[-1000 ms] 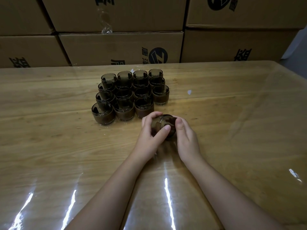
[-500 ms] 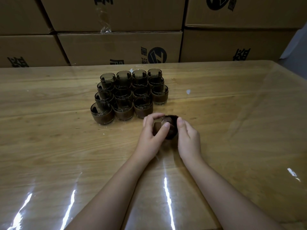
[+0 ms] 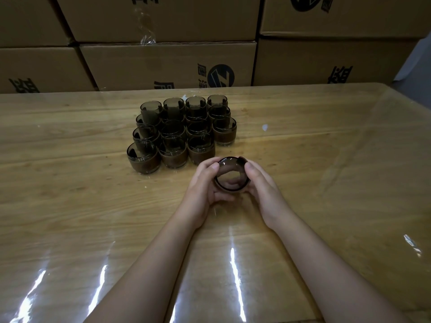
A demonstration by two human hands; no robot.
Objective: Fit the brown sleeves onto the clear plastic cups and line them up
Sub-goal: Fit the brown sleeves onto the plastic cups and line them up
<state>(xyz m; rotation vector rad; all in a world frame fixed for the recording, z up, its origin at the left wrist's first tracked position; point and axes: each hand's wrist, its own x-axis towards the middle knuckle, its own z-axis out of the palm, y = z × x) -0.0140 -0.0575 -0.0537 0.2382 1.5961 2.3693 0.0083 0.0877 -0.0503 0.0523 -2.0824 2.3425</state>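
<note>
1. A second ago the cup sat between both hands with the left thumb laid across its front; now it is tipped so its open mouth faces the camera, and the inside wall shows clearly.
2. The left hand grips the cup's left side, thumb on the rim and fingers curled underneath. The right hand grips the opposite side the same way, its thumb pressed at the rim.
3. The cup is held just above the surface, a little in front of and to the right of the block of finished cups, close to that block's nearest row but not touching it.
4. A dark band rings the cup's outside. That is probably the brown sleeve, though whether it is seated fully I cannot tell from this angle.
5. The tilt reads as a check or a last push on the sleeve, so this cup looks nearly ready to be placed.
6. The block of finished cups stands in four columns. The right-hand column stops one short of the nearest row, and that gap lies just beyond the held cup, so it is the likely spot.
7. Behind the block, stacked cardboard boxes line the far edge of the surface, unchanged.
</note>
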